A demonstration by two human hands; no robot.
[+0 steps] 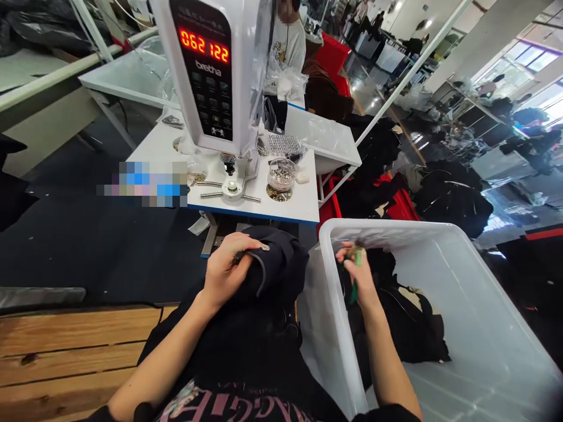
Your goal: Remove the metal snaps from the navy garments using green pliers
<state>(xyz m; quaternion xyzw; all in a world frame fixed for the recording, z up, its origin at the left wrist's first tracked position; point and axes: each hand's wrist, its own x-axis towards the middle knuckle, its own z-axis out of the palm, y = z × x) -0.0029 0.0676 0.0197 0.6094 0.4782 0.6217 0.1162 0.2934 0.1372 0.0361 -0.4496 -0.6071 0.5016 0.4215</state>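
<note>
My left hand (229, 265) is closed on the edge of a dark garment (281, 258) lying over my lap. A small round metal snap button (264, 247) shows on that edge, just beyond my fingertips. Over the near rim of the white bin, my right hand (358, 266) is wrapped round a green-handled tool (354, 291); motion blurs its head, so its exact kind is unclear. Black garments (407, 319) lie in the bin below this hand.
A white snap press (246, 76) with a red digital display stands on the worktable (299, 205) ahead. Beside it sits a clear tub of metal parts (281, 174). The deep white bin (457, 234) fills my right side. A person in a white shirt (290, 47) is behind the press.
</note>
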